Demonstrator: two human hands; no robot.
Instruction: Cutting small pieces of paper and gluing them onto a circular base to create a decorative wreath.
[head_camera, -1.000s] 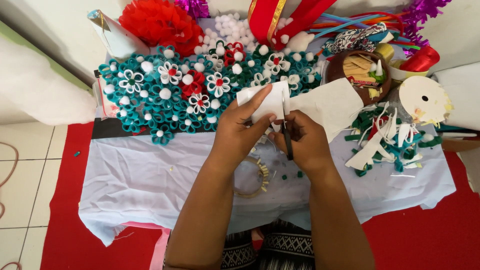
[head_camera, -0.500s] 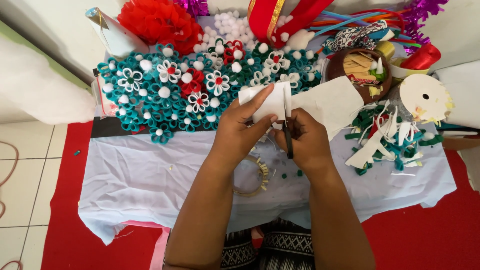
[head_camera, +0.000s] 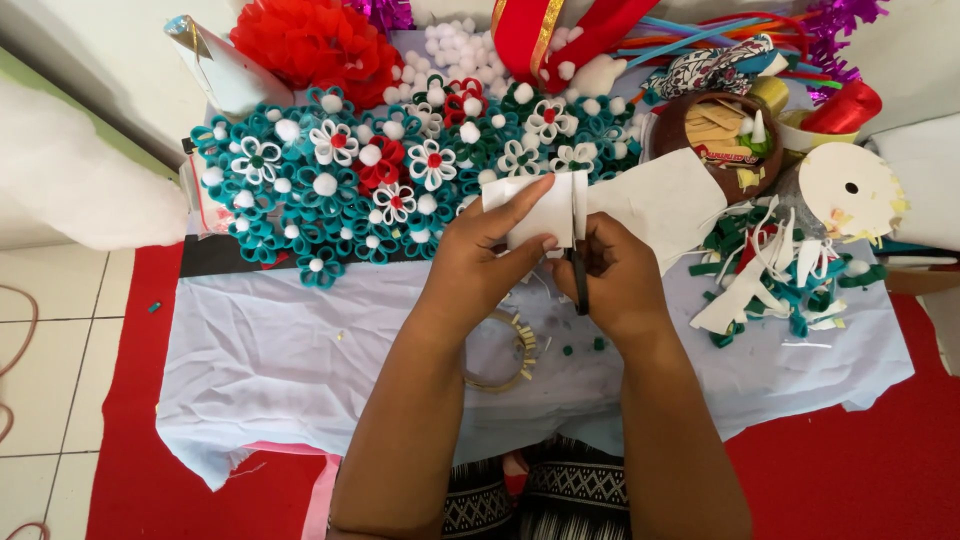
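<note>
My left hand (head_camera: 482, 262) pinches a piece of white felt (head_camera: 540, 212) between thumb and fingers, above the low table. My right hand (head_camera: 615, 285) is closed around dark-handled scissors (head_camera: 579, 270), whose blades run up along the right edge of that piece. A larger white felt sheet (head_camera: 665, 205) lies just to the right of the blades. Under my wrists a tape ring (head_camera: 500, 352) with small cut tabs rests on the pale blue cloth (head_camera: 280, 350).
A mass of teal, white and red felt flowers (head_camera: 340, 185) with white pompoms fills the table's back left. A brown bowl of scraps (head_camera: 718, 140), a round cardboard disc (head_camera: 850, 190) and felt offcuts (head_camera: 780, 280) sit at the right. Red ribbons, tinsel and a red paper pompom (head_camera: 310, 40) line the back.
Both hands with the felt and the scissors have shifted slightly up and away from me. The scissor blades have advanced a little along the felt's edge.
</note>
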